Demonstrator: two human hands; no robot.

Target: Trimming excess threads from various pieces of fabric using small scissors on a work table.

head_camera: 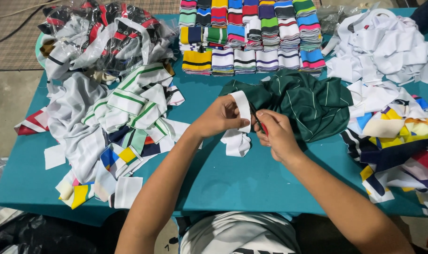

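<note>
While the left hand [221,117] pinches a white ribbed strip [242,109] upright between thumb and fingers, the right hand [276,135] is clenched around a small red-handled cutter [260,123] whose dark blades meet the strip's edge. Both hands work just above the middle of the teal bench [233,178], and the lower end of the strip curls onto the bench surface directly below the left hand's grip. Touching the strip from behind, a dark green striped garment [301,101] lies bunched toward the far side, to the right of centre.

Judging by what lies around, the work looks well under way but far from finished. Along the far edge, neat folded stacks of striped knit bands [251,33] in many colours stand in rows, seemingly sorted. By the right edge sit a loose heap of white pieces [388,47] and, nearer the front, a jumble of multicoloured offcuts [397,146]. Toward the left edge sprawls a bigger tangle of white and green-striped pieces [129,108], with clear plastic bags of red, black and white fabric [101,33] at the far left corner. Which heaps are trimmed and which wait cannot be told for certain. Only the one strip is being handled now; the green garment beside it appears to be the current piece, still attached or next to the cut.
</note>
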